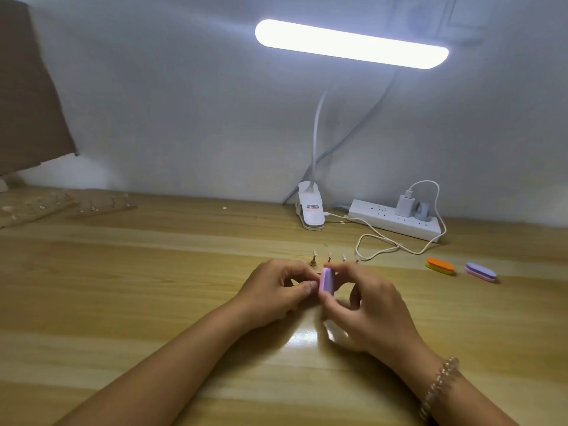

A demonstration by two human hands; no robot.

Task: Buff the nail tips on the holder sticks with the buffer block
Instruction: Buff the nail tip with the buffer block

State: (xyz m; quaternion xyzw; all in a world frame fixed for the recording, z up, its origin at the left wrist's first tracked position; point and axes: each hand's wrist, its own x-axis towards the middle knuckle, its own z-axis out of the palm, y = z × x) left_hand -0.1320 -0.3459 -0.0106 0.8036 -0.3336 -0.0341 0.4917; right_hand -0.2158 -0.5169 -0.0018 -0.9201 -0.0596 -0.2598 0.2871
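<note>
We note both forearms forward; left hand (276, 290) fingers curled, thumb to forefinger; right hand (368, 309) fingers pinching the buffer block (326, 281).

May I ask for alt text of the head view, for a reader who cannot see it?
At a table, the right hand grips a pink buffer block while fingers of the left hand meet beside it, hiding whatever they hold. Four nail tips on holder sticks stand behind; two spare blocks lie at right; a lamp glows above.
</note>
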